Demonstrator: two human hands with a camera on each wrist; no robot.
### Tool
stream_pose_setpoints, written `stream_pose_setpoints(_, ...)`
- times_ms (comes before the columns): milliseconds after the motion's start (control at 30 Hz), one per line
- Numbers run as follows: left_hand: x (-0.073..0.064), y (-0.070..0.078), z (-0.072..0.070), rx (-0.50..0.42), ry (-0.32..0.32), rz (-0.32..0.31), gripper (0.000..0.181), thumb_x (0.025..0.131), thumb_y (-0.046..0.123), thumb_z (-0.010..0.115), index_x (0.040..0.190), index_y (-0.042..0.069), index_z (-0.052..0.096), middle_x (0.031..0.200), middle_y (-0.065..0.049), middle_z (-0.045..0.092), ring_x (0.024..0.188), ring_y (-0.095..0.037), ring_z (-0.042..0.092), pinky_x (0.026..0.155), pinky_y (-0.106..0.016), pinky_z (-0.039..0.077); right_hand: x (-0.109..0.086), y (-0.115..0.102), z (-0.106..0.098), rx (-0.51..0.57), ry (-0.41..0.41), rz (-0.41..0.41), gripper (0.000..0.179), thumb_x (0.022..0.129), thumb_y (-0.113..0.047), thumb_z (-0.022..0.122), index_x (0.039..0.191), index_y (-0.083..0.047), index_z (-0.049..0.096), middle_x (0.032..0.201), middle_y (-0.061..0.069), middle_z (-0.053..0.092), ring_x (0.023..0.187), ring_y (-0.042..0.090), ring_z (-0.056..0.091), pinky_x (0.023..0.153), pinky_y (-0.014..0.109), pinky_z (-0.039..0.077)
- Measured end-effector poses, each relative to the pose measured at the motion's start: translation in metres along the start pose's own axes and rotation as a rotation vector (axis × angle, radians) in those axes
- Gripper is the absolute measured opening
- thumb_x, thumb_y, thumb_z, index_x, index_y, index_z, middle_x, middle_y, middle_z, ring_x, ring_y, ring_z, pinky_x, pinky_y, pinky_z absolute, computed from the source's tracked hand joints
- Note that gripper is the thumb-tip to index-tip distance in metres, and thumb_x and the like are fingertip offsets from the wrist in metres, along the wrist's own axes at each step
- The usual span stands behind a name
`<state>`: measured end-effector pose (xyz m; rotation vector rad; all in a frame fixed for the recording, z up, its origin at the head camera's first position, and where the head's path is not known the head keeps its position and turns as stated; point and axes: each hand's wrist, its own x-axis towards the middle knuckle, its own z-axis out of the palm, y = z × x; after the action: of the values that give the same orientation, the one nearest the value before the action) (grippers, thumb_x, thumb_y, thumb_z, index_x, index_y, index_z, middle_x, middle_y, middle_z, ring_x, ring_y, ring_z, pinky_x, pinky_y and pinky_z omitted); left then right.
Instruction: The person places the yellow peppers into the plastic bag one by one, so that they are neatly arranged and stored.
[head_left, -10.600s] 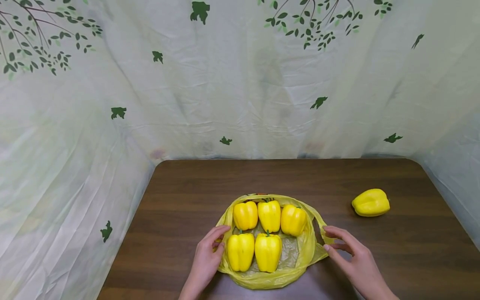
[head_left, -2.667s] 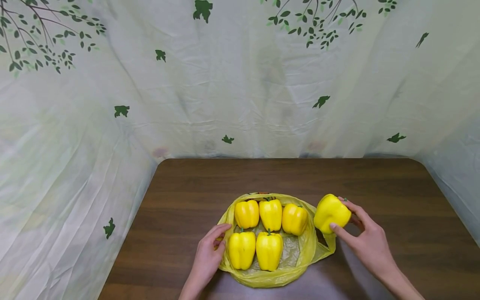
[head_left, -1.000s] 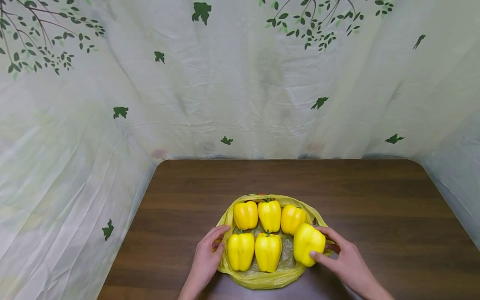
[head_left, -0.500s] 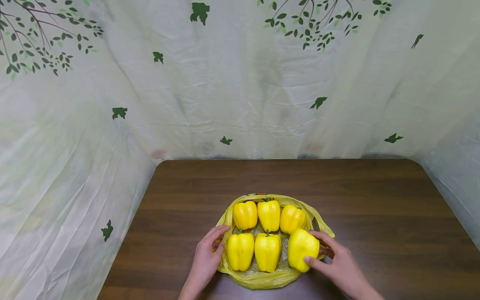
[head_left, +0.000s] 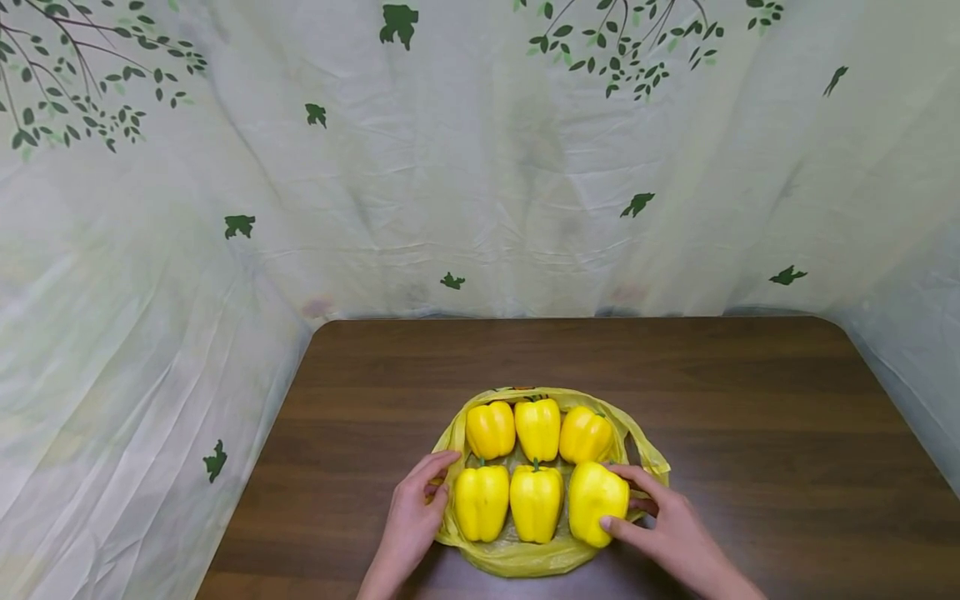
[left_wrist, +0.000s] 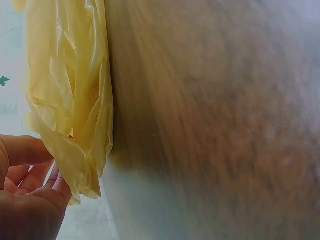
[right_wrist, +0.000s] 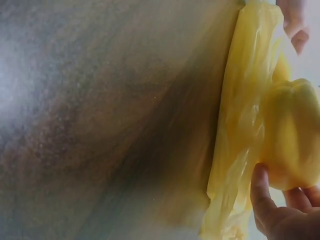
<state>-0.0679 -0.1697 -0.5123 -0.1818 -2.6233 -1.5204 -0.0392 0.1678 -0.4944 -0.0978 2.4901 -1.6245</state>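
A yellow plastic bag lies spread open with several yellow bell peppers in two rows inside. At the bag's left rim my left hand holds the plastic; in the left wrist view, thumb and fingers of the left hand are around the crumpled edge of the bag. My right hand grips one bell pepper at the right end of the near row, inside the bag's right rim. The right wrist view has this pepper above the bag's side, with the right hand's thumb against it.
The bag rests on a brown wooden table, near its front. Behind and beside the table hangs a pale curtain printed with green leaves. A bag handle loop lies on the right.
The right hand took the lone pepper from the table's right side and carried it left into the bag, lately shifting it left and down beside the near row. The left hand stayed at the rim.
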Motion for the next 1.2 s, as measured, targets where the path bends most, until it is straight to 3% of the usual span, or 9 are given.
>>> stream_pose_setpoints(333,0.0,0.0,0.001,-0.002,-0.002,0.005,0.043,0.084,-0.016,0.059,0.119,0.006,0.069,0.118,0.003,0.065,0.093,-0.017,0.06,0.074,-0.027,0.054,0.004,0.008,0.002,-0.004,-0.084,-0.028,0.057,0.081,-0.032,0.08,0.132,-0.017,0.058,0.133,0.004,0.057,0.112,0.019,0.055,0.09,0.032,0.052)
stream_pose_setpoints(533,0.0,0.0,0.001,0.001,-0.003,-0.006,0.043,0.084,-0.016,0.059,0.119,0.007,0.069,0.118,0.004,0.065,0.093,-0.017,0.059,0.074,-0.027,0.053,0.008,0.008,0.002,-0.003,-0.1,-0.009,0.059,0.082,-0.032,0.08,0.134,-0.016,0.056,0.131,0.009,0.058,0.11,0.026,0.057,0.089,0.034,0.052)
stream_pose_setpoints(767,0.0,-0.001,0.001,0.007,0.002,-0.012,0.044,0.083,-0.016,0.06,0.119,0.007,0.07,0.118,0.003,0.065,0.094,-0.019,0.06,0.075,-0.028,0.054,0.015,0.004,-0.002,-0.015,-0.173,0.003,0.062,0.086,-0.032,0.076,0.139,-0.011,0.052,0.135,0.017,0.054,0.108,0.029,0.06,0.084,0.034,0.055)
stream_pose_setpoints(1200,0.0,-0.002,-0.001,0.015,0.004,-0.02,0.044,0.083,-0.016,0.06,0.119,0.006,0.069,0.117,0.002,0.065,0.094,-0.019,0.06,0.076,-0.028,0.054,0.027,-0.004,-0.001,-0.246,-0.193,-0.025,0.069,0.084,-0.046,0.074,0.139,-0.012,0.053,0.134,0.012,0.057,0.098,0.018,0.063,0.079,0.032,0.054)
